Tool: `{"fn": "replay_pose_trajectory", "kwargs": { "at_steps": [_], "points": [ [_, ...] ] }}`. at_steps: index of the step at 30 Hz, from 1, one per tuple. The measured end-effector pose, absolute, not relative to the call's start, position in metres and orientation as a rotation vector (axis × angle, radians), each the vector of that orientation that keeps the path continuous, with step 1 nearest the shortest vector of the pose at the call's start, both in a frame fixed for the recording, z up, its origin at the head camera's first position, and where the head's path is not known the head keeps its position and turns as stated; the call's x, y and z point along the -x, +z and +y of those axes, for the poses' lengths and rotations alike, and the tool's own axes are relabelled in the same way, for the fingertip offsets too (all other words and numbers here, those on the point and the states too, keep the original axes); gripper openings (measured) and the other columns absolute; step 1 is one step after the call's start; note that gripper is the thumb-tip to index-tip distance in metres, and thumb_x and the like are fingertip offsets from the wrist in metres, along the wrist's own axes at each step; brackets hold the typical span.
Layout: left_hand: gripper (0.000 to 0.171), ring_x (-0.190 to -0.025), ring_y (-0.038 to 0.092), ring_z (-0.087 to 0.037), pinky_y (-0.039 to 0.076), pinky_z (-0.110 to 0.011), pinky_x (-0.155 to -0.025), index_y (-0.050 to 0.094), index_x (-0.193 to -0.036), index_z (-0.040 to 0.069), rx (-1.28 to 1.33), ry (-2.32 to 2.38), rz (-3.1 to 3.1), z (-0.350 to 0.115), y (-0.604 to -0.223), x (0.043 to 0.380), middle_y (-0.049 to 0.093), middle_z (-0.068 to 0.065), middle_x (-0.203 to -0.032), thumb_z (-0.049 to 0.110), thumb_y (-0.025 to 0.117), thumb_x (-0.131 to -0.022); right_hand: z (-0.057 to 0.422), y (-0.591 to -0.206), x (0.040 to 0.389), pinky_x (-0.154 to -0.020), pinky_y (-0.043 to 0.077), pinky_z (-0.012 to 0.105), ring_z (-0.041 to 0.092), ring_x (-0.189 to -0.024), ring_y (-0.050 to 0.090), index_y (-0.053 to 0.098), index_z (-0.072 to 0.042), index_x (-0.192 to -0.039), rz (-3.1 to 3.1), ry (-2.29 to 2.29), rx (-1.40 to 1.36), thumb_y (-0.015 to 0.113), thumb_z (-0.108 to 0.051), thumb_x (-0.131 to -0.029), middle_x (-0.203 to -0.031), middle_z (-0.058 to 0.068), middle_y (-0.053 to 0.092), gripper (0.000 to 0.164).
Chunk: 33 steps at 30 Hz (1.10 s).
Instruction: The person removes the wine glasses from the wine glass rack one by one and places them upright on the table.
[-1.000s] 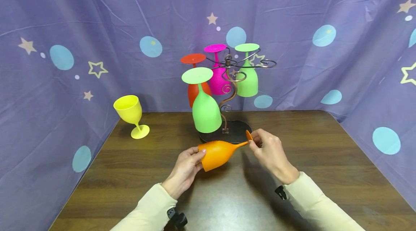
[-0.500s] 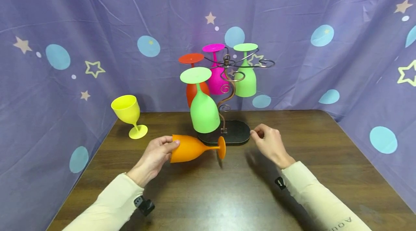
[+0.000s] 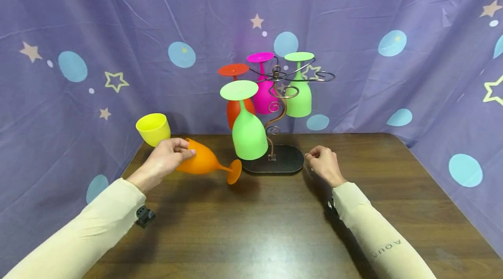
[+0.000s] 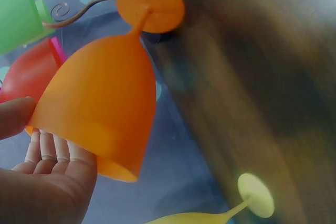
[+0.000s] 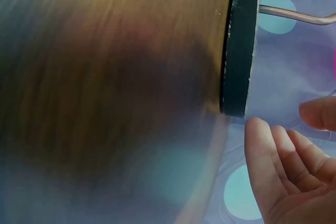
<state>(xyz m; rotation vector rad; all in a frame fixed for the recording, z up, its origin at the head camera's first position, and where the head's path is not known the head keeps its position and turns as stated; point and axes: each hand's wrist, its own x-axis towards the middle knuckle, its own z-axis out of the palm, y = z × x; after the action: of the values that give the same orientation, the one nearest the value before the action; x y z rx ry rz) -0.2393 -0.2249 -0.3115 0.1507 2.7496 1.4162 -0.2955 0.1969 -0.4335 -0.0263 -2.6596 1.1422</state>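
Observation:
My left hand (image 3: pixel 165 160) pinches an orange plastic goblet (image 3: pixel 202 159) at its rim, thumb on one side and fingers on the other. The goblet lies sideways in the air, its foot pointing right and slightly down. In the left wrist view the whole orange bowl (image 4: pixel 105 87) shows. Behind that hand stands a yellow goblet (image 3: pixel 154 127), its stem and foot hidden in the head view. My right hand (image 3: pixel 325 165) is beside the right end of the rack's black base (image 3: pixel 288 159), holding nothing. Its thumb and fingers are apart in the right wrist view.
A curled metal rack (image 3: pixel 280 111) bears upside-down goblets: a front green one (image 3: pixel 249 135), a red one (image 3: pixel 232 108), a magenta one (image 3: pixel 262 95) and a rear green one (image 3: pixel 299 100). Bare metal loops extend at its front and right. A purple curtain (image 3: pixel 220 8) surrounds the wooden table (image 3: pixel 267 226).
My right hand has let go of the orange goblet's foot and stays near the rack's base. My left hand has carried the goblet leftward and back, towards the yellow goblet.

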Motion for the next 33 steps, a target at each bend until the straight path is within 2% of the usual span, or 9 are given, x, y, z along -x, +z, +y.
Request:
{"fn": "replay_pose_trajectory", "kwargs": {
  "at_steps": [8,15,20,22,27,33],
  "points": [
    [0.021,-0.084,0.056,-0.023,0.048,-0.027,-0.069,0.059,-0.105,-0.005,-0.277,1.247,2.875,-0.224,-0.298,0.254,0.063,-0.014,-0.093,0.010,0.062,-0.091,0.188,-0.440,0.302,-0.058,0.048,0.026,0.011,-0.055,0.063,0.067,-0.004,-0.091,-2.704,1.194,0.116,0.067,-0.022,-0.087,-0.071,0.003,0.067,0.018],
    [0.016,-0.081,0.060,-0.027,0.049,-0.037,-0.071,0.063,-0.098,-0.006,-0.458,0.978,3.112,-0.222,-0.294,0.273,0.066,-0.016,-0.087,0.007,0.064,-0.087,0.185,-0.441,0.307,-0.057,0.050,0.024,0.023,-0.067,0.070,0.065,0.001,-0.098,-2.699,1.331,0.205,0.070,-0.018,-0.086,-0.077,0.008,0.069,0.023],
    [0.019,-0.080,0.062,-0.030,0.050,-0.043,-0.071,0.065,-0.102,-0.006,-0.533,0.778,3.230,-0.221,-0.295,0.287,0.067,-0.018,-0.089,0.006,0.063,-0.087,0.188,-0.442,0.312,-0.063,0.057,0.032,0.025,-0.071,0.070,0.062,0.007,-0.100,-2.608,1.608,0.274,0.070,-0.011,-0.084,-0.085,0.017,0.068,0.025],
    [0.019,-0.080,0.062,-0.031,0.049,-0.045,-0.072,0.066,-0.102,-0.005,-0.556,0.677,3.288,-0.222,-0.298,0.292,0.067,-0.018,-0.089,0.006,0.063,-0.087,0.188,-0.443,0.314,-0.066,0.058,0.033,0.024,-0.070,0.069,0.061,0.009,-0.101,-2.583,1.690,0.287,0.070,-0.009,-0.084,-0.087,0.018,0.066,0.026],
    [0.016,-0.081,0.061,-0.035,0.048,-0.050,-0.071,0.068,-0.099,-0.001,-0.565,0.487,3.371,-0.224,-0.305,0.302,0.067,-0.016,-0.090,0.006,0.063,-0.085,0.185,-0.446,0.318,-0.065,0.057,0.028,0.017,-0.067,0.066,0.060,0.009,-0.105,-2.624,1.721,0.288,0.071,-0.010,-0.084,-0.090,0.014,0.063,0.030],
    [0.017,-0.084,0.062,-0.040,0.048,-0.054,-0.071,0.067,-0.101,0.000,-0.515,0.427,3.391,-0.223,-0.308,0.314,0.067,-0.018,-0.096,0.008,0.062,-0.087,0.181,-0.444,0.317,-0.056,0.053,0.022,0.012,-0.061,0.063,0.060,0.006,-0.108,-2.724,1.555,0.292,0.074,-0.014,-0.082,-0.096,0.017,0.061,0.036]
  ]
}}
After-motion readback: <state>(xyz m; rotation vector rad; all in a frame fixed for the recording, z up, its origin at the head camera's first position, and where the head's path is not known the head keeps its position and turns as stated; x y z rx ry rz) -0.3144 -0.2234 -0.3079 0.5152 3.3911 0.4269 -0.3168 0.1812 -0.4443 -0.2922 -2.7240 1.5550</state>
